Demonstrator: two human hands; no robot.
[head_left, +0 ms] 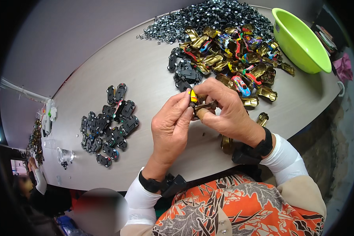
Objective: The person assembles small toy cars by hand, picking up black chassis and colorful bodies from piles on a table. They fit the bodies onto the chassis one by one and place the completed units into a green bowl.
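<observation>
Over the near middle of the table, my two hands meet at the fingertips. My left hand [169, 128] is closed, pinching a small toy car [193, 96] with yellow and black parts. My right hand [233, 115] is closed beside it, thumb and fingers around a dark gold-brown piece [205, 106] that looks like a car body shell. Fingers hide much of both pieces. Beyond my hands lies a heap of gold and coloured car body shells [212, 59], with black chassis [187, 72] at its left side.
Dark small wheel parts [220, 17] are piled at the far edge. A lime-green basin [303, 43] stands far right. At left lies a group of toy cars [106, 126], mostly underside up. Clear cups [65, 155] stand farther left. Loose gold shells [227, 143] lie near my right wrist. Another person works at far left.
</observation>
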